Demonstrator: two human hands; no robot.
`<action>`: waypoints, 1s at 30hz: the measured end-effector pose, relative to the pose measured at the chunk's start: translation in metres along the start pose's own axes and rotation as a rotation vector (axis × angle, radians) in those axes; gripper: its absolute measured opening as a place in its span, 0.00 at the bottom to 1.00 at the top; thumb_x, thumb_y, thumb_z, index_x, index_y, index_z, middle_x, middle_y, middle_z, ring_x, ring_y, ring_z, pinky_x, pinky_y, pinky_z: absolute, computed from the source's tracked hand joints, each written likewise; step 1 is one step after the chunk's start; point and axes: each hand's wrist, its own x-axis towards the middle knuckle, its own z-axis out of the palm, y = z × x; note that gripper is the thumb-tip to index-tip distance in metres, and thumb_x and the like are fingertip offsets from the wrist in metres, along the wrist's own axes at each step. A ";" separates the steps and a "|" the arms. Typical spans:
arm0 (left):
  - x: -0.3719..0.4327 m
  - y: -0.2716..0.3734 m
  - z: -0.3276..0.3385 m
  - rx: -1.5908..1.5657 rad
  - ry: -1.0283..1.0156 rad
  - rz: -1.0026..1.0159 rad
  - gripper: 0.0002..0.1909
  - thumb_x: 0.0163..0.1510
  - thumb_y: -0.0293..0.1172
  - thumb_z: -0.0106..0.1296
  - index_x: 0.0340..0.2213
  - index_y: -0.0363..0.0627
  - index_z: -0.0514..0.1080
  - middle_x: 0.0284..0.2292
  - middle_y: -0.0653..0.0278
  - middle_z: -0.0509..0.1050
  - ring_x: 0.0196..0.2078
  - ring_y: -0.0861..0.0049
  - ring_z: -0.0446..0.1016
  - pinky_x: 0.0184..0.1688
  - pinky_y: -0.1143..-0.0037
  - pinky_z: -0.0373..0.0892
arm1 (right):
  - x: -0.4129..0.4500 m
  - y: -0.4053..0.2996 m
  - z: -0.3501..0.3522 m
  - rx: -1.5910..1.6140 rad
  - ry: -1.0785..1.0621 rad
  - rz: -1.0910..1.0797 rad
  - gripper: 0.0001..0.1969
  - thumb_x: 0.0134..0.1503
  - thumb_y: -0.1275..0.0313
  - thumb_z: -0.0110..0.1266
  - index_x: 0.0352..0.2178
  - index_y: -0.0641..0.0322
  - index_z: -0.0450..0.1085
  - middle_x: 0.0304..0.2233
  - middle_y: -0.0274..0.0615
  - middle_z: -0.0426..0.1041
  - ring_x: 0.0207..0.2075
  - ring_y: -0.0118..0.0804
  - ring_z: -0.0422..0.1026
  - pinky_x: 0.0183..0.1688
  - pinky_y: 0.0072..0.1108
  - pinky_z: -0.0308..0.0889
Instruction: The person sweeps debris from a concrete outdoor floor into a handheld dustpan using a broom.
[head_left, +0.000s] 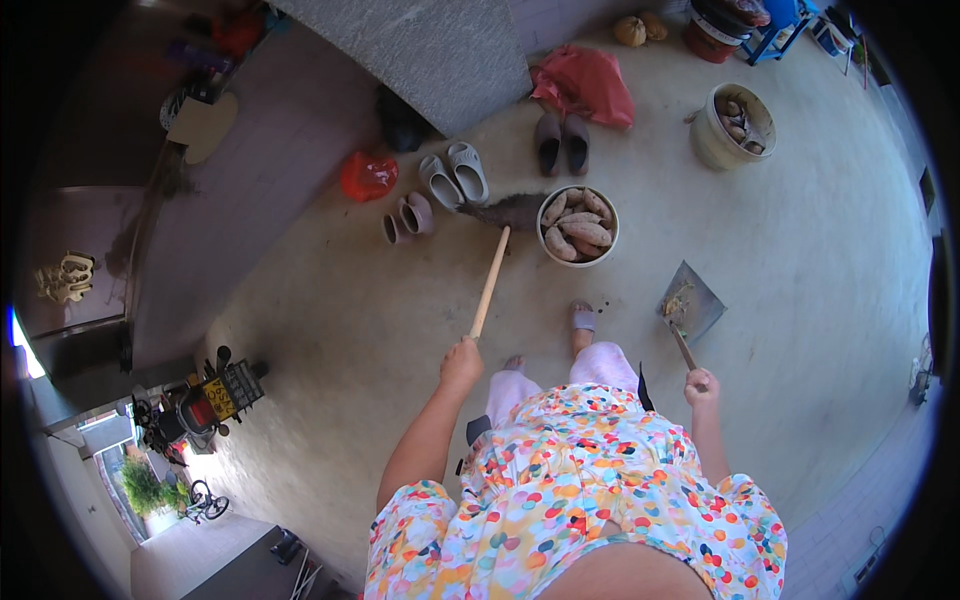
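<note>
My left hand (460, 363) is closed around the pale wooden handle of a broom (491, 281). The broom's dark bristle head (499, 211) rests on the concrete floor, its right end beside a round bucket (543, 238) full of sweet potatoes (586, 227). On my other side, my right hand (702, 388) grips the short handle of a metal dustpan (700, 306). Some dry leafy debris (677, 304) lies in the pan. A few dark specks (602, 306) dot the floor by my sandalled foot (582, 319).
Grey clogs (469, 174), small pink boots (415, 213) and dark slippers (561, 144) stand near the broom. Farther off are a red plastic bag (589, 84), a second bucket (712, 139) and a stone-faced pillar (442, 60). A motorcycle (196, 412) is parked at left.
</note>
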 end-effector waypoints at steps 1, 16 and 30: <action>-0.004 -0.011 0.007 -0.001 -0.001 -0.002 0.10 0.39 0.25 0.33 0.26 0.36 0.61 0.25 0.49 0.65 0.30 0.59 0.64 0.31 0.69 0.61 | -0.001 0.002 -0.004 -0.002 0.001 0.001 0.11 0.40 0.79 0.32 0.06 0.61 0.48 0.05 0.32 0.50 0.05 0.20 0.51 0.06 0.08 0.48; -0.136 -0.211 -0.044 -0.349 -0.134 -0.333 0.09 0.36 0.23 0.36 0.25 0.38 0.62 0.13 0.53 0.64 0.12 0.67 0.65 0.12 0.74 0.61 | 0.002 0.080 -0.060 -0.059 0.084 -0.091 0.12 0.40 0.80 0.30 0.06 0.58 0.47 0.04 0.30 0.49 0.04 0.21 0.50 0.06 0.09 0.49; -0.008 -0.272 0.124 -0.730 -0.039 -0.257 0.05 0.34 0.22 0.35 0.16 0.32 0.60 0.07 0.59 0.61 0.07 0.75 0.61 0.05 0.77 0.54 | -0.022 0.165 -0.129 -0.186 0.034 0.044 0.12 0.40 0.80 0.31 0.06 0.58 0.47 0.04 0.30 0.49 0.05 0.19 0.50 0.06 0.07 0.48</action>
